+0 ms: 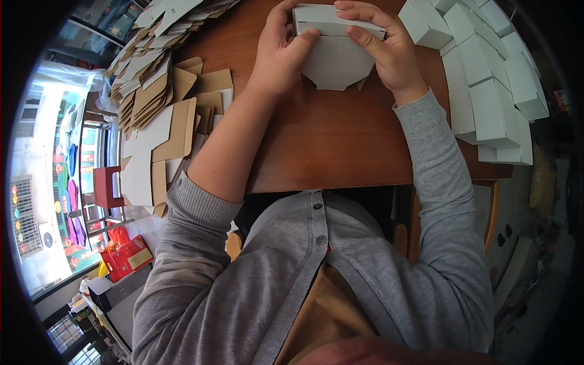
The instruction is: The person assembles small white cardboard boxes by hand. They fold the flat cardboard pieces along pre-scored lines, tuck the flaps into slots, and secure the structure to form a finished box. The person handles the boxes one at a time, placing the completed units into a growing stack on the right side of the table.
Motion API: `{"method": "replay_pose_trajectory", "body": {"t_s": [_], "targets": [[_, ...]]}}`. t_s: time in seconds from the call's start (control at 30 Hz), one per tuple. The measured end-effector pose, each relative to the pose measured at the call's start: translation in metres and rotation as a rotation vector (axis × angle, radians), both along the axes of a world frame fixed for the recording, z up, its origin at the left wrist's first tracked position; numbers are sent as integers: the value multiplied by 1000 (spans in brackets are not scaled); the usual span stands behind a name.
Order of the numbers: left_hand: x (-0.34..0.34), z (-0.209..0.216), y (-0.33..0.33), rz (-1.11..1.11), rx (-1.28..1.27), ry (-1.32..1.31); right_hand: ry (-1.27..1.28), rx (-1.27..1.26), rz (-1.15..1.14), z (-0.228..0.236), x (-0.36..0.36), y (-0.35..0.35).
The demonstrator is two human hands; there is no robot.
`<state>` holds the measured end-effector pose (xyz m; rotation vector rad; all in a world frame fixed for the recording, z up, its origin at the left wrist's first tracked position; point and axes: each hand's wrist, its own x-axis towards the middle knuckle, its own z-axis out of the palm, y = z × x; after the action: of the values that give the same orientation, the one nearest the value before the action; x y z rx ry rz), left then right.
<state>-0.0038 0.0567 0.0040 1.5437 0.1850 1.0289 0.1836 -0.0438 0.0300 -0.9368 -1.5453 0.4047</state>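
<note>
A white cardboard box (338,58) is between my hands near the table's far side, with a tapered flap hanging toward me. My left hand (285,52) grips its left side, the thumb pressed on the front upper edge. On the other side, my right hand (389,48) wraps the box's right corner, its thumb on the front edge and its fingers over the top. A small bit of brown inner cardboard shows under the flap at the right. The far side of the box is cut off by the picture's upper edge.
Flat, unfolded cardboard blanks (152,91), white and brown, lie in a large heap along the left of the brown table (328,146). Folded white boxes (486,79) are stacked at the right edge. A dark red stool (107,187) stands beyond the heap at the left.
</note>
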Motion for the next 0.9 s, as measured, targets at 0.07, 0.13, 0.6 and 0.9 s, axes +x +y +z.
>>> {"method": "replay_pose_trajectory", "body": {"t_s": [0.07,0.13,0.6,0.9], "targets": [[0,6,-7,-24,-63,-3,13,14,1,-3,1,1],[-3,7,-7,-12,-28,31,35,9,9,-4,1,2],[-4,2,-1,127,164,96,200,-227,89,7,-8,-12],[0,2,0,185,426,161,238,-196,27,-5,-8,-5]]}}
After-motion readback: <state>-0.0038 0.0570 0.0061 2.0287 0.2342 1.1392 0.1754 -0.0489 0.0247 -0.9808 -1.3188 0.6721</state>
